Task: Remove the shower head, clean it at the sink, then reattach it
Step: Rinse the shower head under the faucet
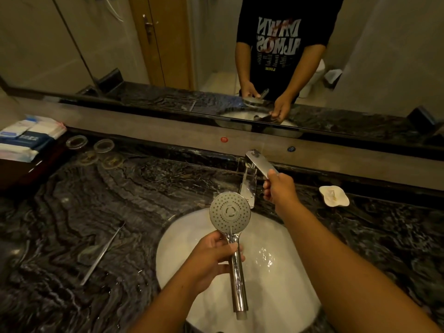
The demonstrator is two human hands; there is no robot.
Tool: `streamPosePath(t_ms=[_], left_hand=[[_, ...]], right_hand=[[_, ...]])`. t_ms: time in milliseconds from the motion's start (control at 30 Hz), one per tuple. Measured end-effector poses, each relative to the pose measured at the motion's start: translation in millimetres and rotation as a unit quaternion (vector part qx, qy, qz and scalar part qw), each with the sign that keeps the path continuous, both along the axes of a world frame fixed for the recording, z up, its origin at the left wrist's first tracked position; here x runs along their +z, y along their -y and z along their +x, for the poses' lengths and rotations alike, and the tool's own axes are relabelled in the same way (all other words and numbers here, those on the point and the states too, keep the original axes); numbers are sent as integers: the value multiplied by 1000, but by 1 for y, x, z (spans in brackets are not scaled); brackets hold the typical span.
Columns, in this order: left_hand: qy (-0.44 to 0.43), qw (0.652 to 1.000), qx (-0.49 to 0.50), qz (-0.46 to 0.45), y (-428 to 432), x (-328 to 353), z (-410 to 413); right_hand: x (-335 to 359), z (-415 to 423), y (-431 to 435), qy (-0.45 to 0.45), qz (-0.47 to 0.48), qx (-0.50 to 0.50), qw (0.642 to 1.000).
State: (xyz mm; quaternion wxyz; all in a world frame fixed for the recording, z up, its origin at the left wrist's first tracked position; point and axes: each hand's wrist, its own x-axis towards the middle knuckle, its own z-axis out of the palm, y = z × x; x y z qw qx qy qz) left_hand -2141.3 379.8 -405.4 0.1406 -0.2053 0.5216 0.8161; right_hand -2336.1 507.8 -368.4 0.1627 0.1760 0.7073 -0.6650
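A chrome shower head with a round grey spray face is held above the white sink basin, face toward me and handle pointing down. My left hand grips it at the top of the handle, just below the round face. My right hand is closed on the tip of the chrome faucet lever, which is tilted up. The faucet body stands behind the shower head. I see no stream from the spout, but the basin surface looks wet.
A dark marble counter surrounds the basin. On it lie a long metal tool at left, several glass coasters, packaged toiletries at far left, and a white soap dish at right. A mirror runs along the back.
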Motion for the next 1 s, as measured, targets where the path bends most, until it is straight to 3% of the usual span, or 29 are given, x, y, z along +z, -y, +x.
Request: streamPosePath(t_ms=[200, 367, 633, 800, 1000], left_hand=[[-2, 1000, -3, -26, -8, 8, 1], [-14, 999, 4, -41, -9, 24, 2], [-46, 996, -6, -75, -15, 59, -6], [-65, 989, -12, -130, -28, 74, -10], [-63, 990, -41, -118, -41, 71, 2]], right_hand=[[9, 1, -6, 41, -37, 24, 998], [8, 22, -20, 35, 22, 86, 995], [22, 106, -39, -30, -75, 284, 956], [31, 127, -37, -71, -81, 232, 967], [57, 109, -45, -142, -44, 208, 967]])
